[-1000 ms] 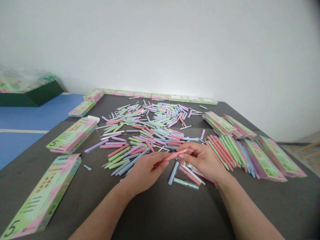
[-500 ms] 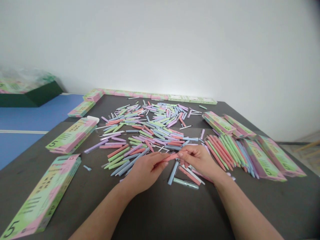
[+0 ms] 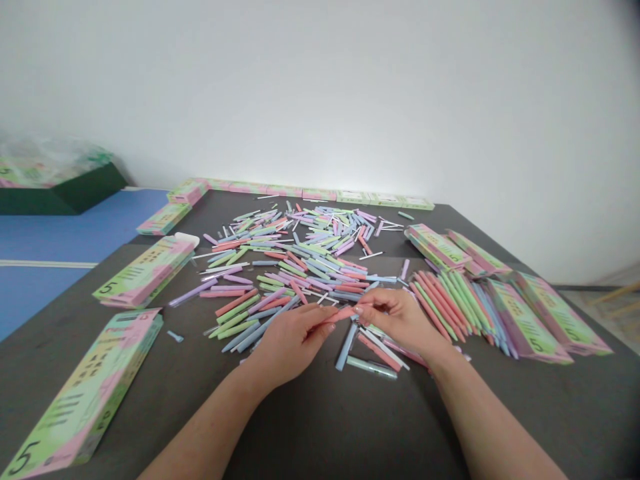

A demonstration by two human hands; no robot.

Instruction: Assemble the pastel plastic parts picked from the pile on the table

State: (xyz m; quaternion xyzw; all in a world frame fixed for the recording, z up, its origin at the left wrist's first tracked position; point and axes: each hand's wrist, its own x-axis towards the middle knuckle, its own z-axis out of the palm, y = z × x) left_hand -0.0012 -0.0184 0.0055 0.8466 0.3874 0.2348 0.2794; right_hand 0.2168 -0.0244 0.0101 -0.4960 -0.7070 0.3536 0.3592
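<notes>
Pink pen (image 3: 341, 315) is grasped by the left hand (image 3: 293, 345) and right hand (image 3: 395, 321); loose pens (image 3: 295, 260) are strewn at twelve o'clock across the dark table (image 3: 325, 427).

Head-worn view, forward and down, over left hand (image 3: 293, 347) and right hand (image 3: 400, 320) onto the table (image 3: 320, 427)

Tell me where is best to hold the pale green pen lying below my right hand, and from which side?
Pinch the middle of the pale green pen across its barrel, coming from the near side, over the dark table. It lies flat there, while the blue pen and your right hand crowd its far side.
</notes>
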